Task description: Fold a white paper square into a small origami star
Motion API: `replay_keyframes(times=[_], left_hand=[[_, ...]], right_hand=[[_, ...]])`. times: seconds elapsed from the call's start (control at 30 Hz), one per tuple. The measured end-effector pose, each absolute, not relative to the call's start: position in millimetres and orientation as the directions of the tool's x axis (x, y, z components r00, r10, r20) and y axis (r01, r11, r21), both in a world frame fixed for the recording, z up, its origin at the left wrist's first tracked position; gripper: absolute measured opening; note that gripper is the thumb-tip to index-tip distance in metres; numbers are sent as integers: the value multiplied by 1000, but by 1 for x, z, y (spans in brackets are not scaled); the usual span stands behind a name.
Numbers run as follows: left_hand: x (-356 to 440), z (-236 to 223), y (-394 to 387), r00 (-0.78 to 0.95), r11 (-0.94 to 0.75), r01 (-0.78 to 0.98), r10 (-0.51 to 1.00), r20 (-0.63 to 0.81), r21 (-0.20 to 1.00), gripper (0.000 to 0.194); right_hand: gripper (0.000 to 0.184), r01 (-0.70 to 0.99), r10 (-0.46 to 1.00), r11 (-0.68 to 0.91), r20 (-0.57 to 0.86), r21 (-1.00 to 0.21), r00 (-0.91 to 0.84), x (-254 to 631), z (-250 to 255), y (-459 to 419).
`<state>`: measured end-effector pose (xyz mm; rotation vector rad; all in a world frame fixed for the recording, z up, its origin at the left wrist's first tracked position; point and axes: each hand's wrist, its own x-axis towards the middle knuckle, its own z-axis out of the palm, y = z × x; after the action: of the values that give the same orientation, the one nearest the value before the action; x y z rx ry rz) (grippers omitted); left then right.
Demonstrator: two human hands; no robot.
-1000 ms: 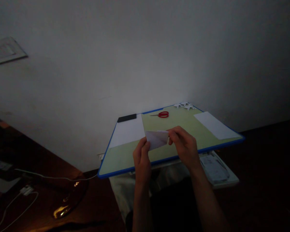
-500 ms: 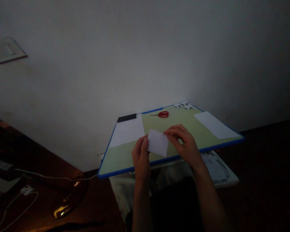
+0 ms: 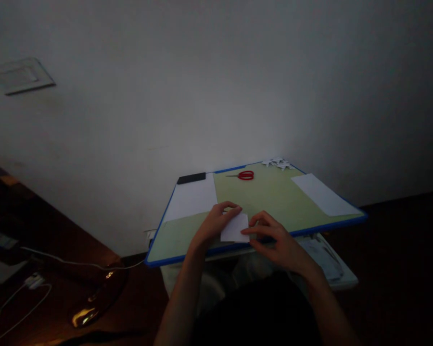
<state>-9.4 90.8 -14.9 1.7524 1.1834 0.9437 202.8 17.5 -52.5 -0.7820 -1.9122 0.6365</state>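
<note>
A small white sheet of paper [image 3: 234,229] is between my two hands at the near edge of the green table top [image 3: 263,197]. My left hand [image 3: 218,220] holds its upper left part, fingers curled over the top edge. At its right side, my right hand [image 3: 269,236] pinches the paper's edge between thumb and fingers. Red-handled scissors [image 3: 245,175] lie farther back, blades pointing left. White cut or folded paper pieces [image 3: 277,163] sit in a heap at the far right corner.
A large white sheet [image 3: 191,199] lies at the left under a dark flat object [image 3: 191,178]. Another white paper [image 3: 324,194] rests along the right edge. Below the table top, a pulled-out tray [image 3: 342,278] sticks out at the right. White cables [image 3: 82,263] hang at the left.
The paper has come down to the table's near edge and turned squarer to me. My left hand has shifted over its top left; my right hand has moved lower on its right side.
</note>
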Motion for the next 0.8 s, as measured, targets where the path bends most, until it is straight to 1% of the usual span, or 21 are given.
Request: replay_keyframes(times=[0.1,0.17,0.27,0.37,0.4,0.47,0.57,0.63,0.7,0.8], left_hand=[[-10,-14,99,343,-296,430,928,149,853,38],[-8,-14,103,354,-332,474,920,169,815,35],[-6,-17,106,325,-372,538,920,220,757,35],[-10,-23,104,260,-406,593,914,312,696,43],[-13,-25,102,233,-414,608,909,347,677,45],[-21,-30,100,194,-419,634,900,391,650,45],[-32,-36,98,191,-422,651,895,402,631,35],[-37,-39,98,190,-424,660,893,408,621,28],[-39,-40,97,188,-432,666,886,424,609,26],[-38,-40,92,194,-451,670,873,447,590,29]], right_hand=[[32,299,762,643,549,-705,-345,199,-58,16],[28,319,761,646,550,-694,-345,195,-56,17],[22,353,738,675,579,-648,-347,189,-52,22],[13,386,700,712,635,-587,-326,184,-54,30],[13,394,693,717,646,-575,-320,182,-55,33],[13,407,684,724,654,-557,-323,181,-58,38],[16,435,678,731,634,-525,-373,179,-60,40],[26,470,667,739,622,-483,-410,177,-59,39],[35,502,652,748,622,-434,-434,175,-58,39],[39,532,641,753,614,-388,-460,171,-55,41]])
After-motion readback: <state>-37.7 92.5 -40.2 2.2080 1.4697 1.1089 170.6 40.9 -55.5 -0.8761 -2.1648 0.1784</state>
